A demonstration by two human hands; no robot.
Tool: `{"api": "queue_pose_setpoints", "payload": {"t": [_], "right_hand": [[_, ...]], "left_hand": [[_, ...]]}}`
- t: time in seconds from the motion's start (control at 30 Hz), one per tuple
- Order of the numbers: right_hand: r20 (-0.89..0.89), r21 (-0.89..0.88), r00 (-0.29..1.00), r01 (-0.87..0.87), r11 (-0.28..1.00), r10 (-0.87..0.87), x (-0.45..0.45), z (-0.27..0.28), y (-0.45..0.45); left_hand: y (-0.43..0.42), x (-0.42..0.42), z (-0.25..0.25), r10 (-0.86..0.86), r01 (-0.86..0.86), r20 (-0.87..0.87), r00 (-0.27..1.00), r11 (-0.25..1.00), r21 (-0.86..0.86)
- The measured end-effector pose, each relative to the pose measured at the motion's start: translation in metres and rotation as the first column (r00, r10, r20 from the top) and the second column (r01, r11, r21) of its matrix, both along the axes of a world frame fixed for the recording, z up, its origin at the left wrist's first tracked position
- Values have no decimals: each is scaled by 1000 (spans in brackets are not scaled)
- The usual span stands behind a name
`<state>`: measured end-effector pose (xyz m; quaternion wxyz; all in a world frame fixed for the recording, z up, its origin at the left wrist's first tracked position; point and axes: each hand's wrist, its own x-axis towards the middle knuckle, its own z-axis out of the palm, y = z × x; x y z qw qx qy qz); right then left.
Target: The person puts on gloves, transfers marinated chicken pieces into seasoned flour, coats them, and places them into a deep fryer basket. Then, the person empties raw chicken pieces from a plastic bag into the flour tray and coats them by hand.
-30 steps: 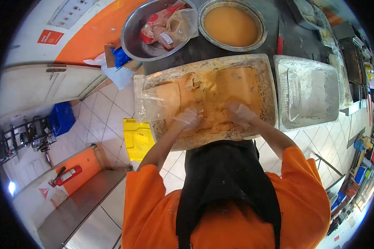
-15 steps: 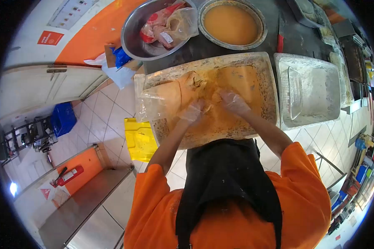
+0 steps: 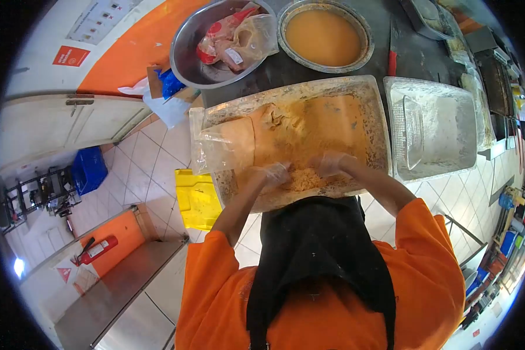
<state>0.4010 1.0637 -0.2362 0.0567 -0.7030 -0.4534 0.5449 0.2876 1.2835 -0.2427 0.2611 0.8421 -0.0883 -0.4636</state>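
Observation:
A large tub (image 3: 374, 111) with coated walls holds orange powder (image 3: 332, 125). Inside it, my left hand (image 3: 272, 175), in a clear glove, touches the powder near the front wall. My right hand (image 3: 332, 165), also gloved, is in the powder a little to the right. Crumbly orange clumps (image 3: 305, 179) lie between the two hands. My fingers are too blurred and buried to make out. A clear plastic bag (image 3: 223, 146) of orange powder lies at the tub's left, and lumpy coated pieces (image 3: 277, 116) sit behind my hands.
Behind the tub stand a steel bowl (image 3: 181, 55) with packaged items and a round pan of orange liquid (image 3: 324, 38). At the right are a floury tub (image 3: 449, 128) with a wire basket (image 3: 413, 131) and a red-handled tool (image 3: 392, 63). A yellow object (image 3: 197, 198) lies lower left.
Both hands have moved from the tub's middle toward its front wall, and crumbly clumps now show between them.

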Motion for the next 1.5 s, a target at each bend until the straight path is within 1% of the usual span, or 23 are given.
{"api": "queue_pose_setpoints", "payload": {"t": [0.03, 0.07, 0.1, 0.2, 0.3, 0.4, 0.43, 0.47, 0.53, 0.6, 0.7, 0.8, 0.87, 0.93, 1.0, 1.07, 1.13, 1.2, 1.27, 1.33, 1.37, 1.4, 1.5], "right_hand": [[34, -1, 999, 36, 999, -36, 7, 9, -2], [66, -1, 995, 72, 997, -72, 12, 14, -6], [114, 48, 985, 121, 991, -126, 12, 24, -7], [260, 304, 901, 265, 915, -348, 1, 60, -12], [158, 268, 934, 272, 924, -321, -25, 0, -30], [33, 43, 976, 214, 976, -215, -16, 25, -18], [67, 29, 968, 240, 970, -241, -13, 28, -22], [101, 16, 959, 265, 964, -265, -9, 30, -30], [140, 71, 949, 274, 959, -281, -3, 19, -42], [117, 184, 953, 255, 949, -279, -11, 2, -45], [-9, 303, 967, 246, 921, -256, -24, 55, -25], [48, -22, 993, 106, 994, -105, -29, 74, 9], [-40, -105, 988, 142, 984, -147, -22, 103, 21], [-92, -169, 981, 155, 973, -172, -22, 106, 23], [-100, -209, 978, 161, 965, -184, -26, 71, 15], [-114, -248, 975, 160, 956, -193, -32, 36, 10], [-93, -235, 971, 195, 952, -222, -33, 49, 14], [-33, -170, 960, 269, 948, -278, -34, 67, 14], [-1, -22, 984, 176, 984, -176, -41, 6, 1], [38, -21, 978, 206, 978, -206, -41, 8, 1], [67, -91, 956, 290, 953, -285, -32, 58, 12], [102, -158, 927, 373, 914, -361, -27, 85, 17], [151, 61, 958, 239, 969, -245, -18, 4, -2]], "left_hand": [[1, -2, -9, 144, -127, 217, 966, 988, -90], [3, -10, -26, 295, -228, 405, 866, 952, -205], [4, -17, -39, 443, -300, 547, 710, 893, -335], [6, -18, -53, 381, -249, 507, 773, 918, -309], [-11, -12, -11, 259, -211, 346, 902, 963, -169], [-3, -33, -97, 61, 36, 562, 825, 987, -160], [-2, -26, -66, 30, 4, 428, 903, 997, -79], [-3, -9, -1, 15, -18, 281, 960, 1000, 7], [-3, 0, 30, 132, -128, 170, 977, 991, -32], [-3, -5, 16, 360, -294, 204, 910, 910, -292], [-19, -20, 12, 111, -77, 210, 971, 983, -164], [-24, -4, 53, 211, -224, -82, 974, 949, -220], [-20, -4, 44, 193, -216, -110, 975, 936, -277], [-19, -5, 43, 177, -212, -145, 973, 936, -281], [-19, -3, 43, 158, -199, -182, 971, 951, -236], [-27, 10, 76, 147, -167, -224, 963, 983, -75], [-33, 9, 78, 215, -219, -223, 951, 976, 6], [-37, -4, 50, 350, -356, -172, 921, 934, -5], [-42, -2, 48, 375, -376, -113, 920, 927, 13], [-46, -8, 32, 409, -409, 2, 912, 912, -14], [-46, -12, 9, 430, -427, 89, 898, 903, -54], [-48, -14, -4, 449, -439, 176, 876, 893, -97], [-49, 18, 33, 305, -314, 255, 918, 950, -6]]}}
